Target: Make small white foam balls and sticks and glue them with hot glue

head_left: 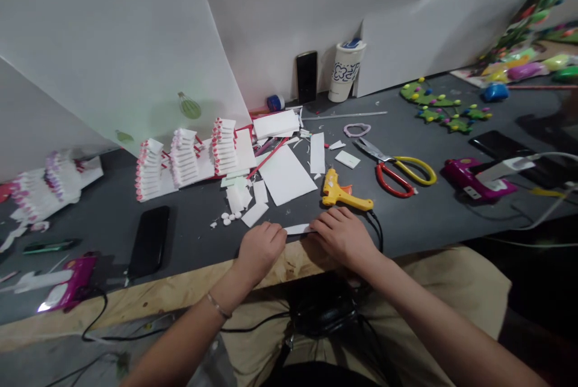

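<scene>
A narrow white paper strip [298,229] spans the gap between my two hands at the table's front edge. My left hand [261,250] has its fingers closed on the strip's left end. At the other end, my right hand [343,236] grips it with curled fingers. Just beyond my right hand lies a yellow glue gun [341,191], its black cord running down beside the wrist. Past the strip are a white sheet [288,175], small cut white pieces [255,215] and several white round bits [231,217].
Scissors [391,164] with red and yellow handles lie right of the glue gun. Folded white paper models [226,146] with red tips stand at left. A black phone [150,239], magenta power strips [476,179] and a cup [345,71] surround the work.
</scene>
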Motion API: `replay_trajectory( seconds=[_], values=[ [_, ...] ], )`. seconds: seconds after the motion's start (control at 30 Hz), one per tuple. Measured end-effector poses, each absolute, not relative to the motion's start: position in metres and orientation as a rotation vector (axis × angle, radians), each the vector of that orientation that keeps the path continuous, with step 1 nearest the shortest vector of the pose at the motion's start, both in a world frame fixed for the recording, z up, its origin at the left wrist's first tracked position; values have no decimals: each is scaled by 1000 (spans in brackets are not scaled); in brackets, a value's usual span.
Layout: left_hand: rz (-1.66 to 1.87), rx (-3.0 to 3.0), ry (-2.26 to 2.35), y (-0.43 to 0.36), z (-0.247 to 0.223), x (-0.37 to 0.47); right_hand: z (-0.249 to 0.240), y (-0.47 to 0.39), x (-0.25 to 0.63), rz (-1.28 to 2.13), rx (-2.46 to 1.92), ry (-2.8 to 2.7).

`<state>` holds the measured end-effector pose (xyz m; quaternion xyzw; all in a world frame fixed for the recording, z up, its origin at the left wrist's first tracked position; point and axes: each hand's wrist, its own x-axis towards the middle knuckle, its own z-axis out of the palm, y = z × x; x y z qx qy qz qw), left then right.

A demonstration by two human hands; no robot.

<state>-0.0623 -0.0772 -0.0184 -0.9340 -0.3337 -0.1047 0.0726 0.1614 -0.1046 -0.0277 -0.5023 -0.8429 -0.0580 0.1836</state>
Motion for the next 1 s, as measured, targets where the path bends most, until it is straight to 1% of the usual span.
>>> replay_trajectory(
  seconds=[0.23, 0.5, 0.7, 1.0],
  values=[
    [-401, -2845, -1086, -78, -15, -60, -32, -102, 161, -188, -1345, -2427],
    [-344, -2797, -1022, -75, -22, -52, -32, -102, 161, -147, -1364, -2411],
    [-394, -2821, -1086, -77, -28, -64, -37, -106, 171, -98, -1366, -2415],
    [-435, -2764, -1152, -83, -19, -81, -44, -113, 177, -106, -1396, -2327]
  ],
)
